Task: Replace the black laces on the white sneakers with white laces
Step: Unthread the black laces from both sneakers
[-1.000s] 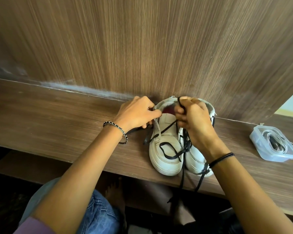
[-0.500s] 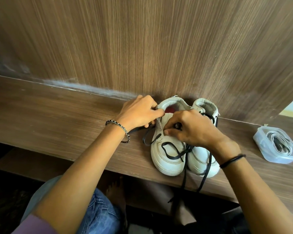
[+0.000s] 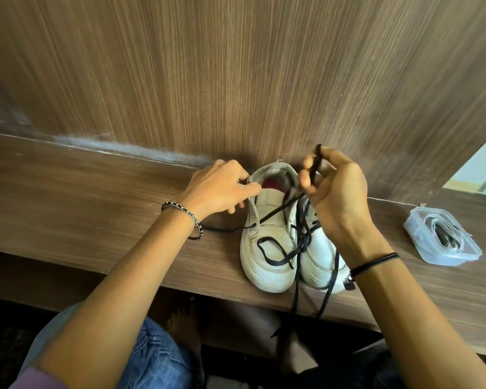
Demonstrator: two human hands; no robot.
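Note:
Two white sneakers stand side by side on the wooden shelf [image 3: 82,197], toes toward me. My left hand [image 3: 219,189] grips the left side of the left sneaker [image 3: 267,248] near its collar. My right hand [image 3: 334,189] is raised above the right sneaker [image 3: 320,254] and pinches a strand of black lace [image 3: 275,211] that runs taut down to an eyelet on the left sneaker. More loose black lace lies over the left toe, tangles between the shoes and hangs over the shelf's front edge.
A clear plastic container [image 3: 443,237] holding white laces sits on the shelf to the right. A wood-grain wall panel [image 3: 236,80] rises directly behind the sneakers. My knees in jeans [image 3: 152,357] are below the shelf edge.
My right hand rose from the left sneaker's tongue, pulling a strand of black lace up and out taut. My left hand stayed on the shoe's side.

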